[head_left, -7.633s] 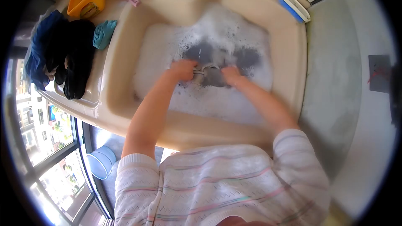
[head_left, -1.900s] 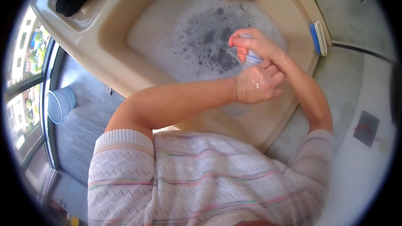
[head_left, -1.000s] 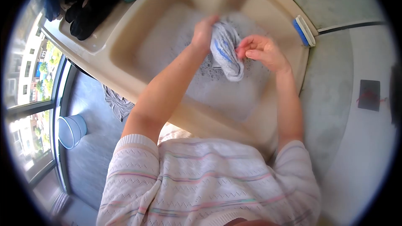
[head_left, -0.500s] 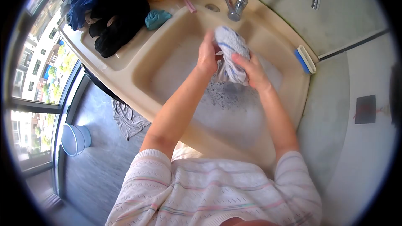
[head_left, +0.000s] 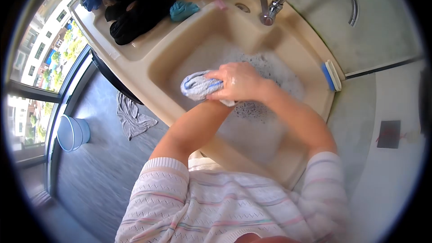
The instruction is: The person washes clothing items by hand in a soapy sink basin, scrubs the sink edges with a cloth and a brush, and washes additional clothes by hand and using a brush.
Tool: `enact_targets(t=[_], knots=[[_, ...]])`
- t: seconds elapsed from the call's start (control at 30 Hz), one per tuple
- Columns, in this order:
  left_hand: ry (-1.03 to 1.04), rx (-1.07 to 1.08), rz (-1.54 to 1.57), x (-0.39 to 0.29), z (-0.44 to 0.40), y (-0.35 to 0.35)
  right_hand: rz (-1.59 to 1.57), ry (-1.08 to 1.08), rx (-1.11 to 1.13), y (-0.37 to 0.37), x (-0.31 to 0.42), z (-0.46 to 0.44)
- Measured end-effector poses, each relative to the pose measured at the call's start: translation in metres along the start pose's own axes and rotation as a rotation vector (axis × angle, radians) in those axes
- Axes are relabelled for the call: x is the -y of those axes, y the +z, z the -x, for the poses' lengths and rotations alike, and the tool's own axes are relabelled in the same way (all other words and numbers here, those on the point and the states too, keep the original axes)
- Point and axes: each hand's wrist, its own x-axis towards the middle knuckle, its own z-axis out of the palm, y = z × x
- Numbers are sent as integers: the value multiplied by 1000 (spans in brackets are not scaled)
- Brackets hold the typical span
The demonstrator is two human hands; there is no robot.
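A white cloth with blue stripes [head_left: 197,86] is bunched up above the soapy water [head_left: 265,130] in the beige sink [head_left: 140,73]. My right hand [head_left: 239,81] is closed around the right part of this cloth, its fingers pointing left and its back wet with suds. My left forearm [head_left: 198,126] reaches up to the bundle from below. The left hand itself is hidden behind the cloth and my right hand, so its fingers do not show.
Dark clothes [head_left: 144,9] and a teal cloth [head_left: 183,11] lie on the left ledge. A tap [head_left: 270,13] curves over the back right. A brush [head_left: 332,75] sits on the right rim. A bucket [head_left: 73,132] and grey cloth [head_left: 134,116] are on the floor.
The striped cloth has moved left and toward me, from upright to lying sideways. My right hand has crossed left over it, hiding my left hand. The view has shifted slightly.
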Motion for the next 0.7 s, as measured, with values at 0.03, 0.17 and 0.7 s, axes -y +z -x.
enact_targets(t=[0.03, 0.17, 0.7], knots=[[28, 1, 12, -3, 4, -3, -64, 28, 23, 0, -8, -9], [128, 33, 149, -1, 23, -42, 1, 119, -161, -31, -44, -37], [-702, -1077, 1385, 277, 265, -64, -167, -399, -548, 22, 13, -176]])
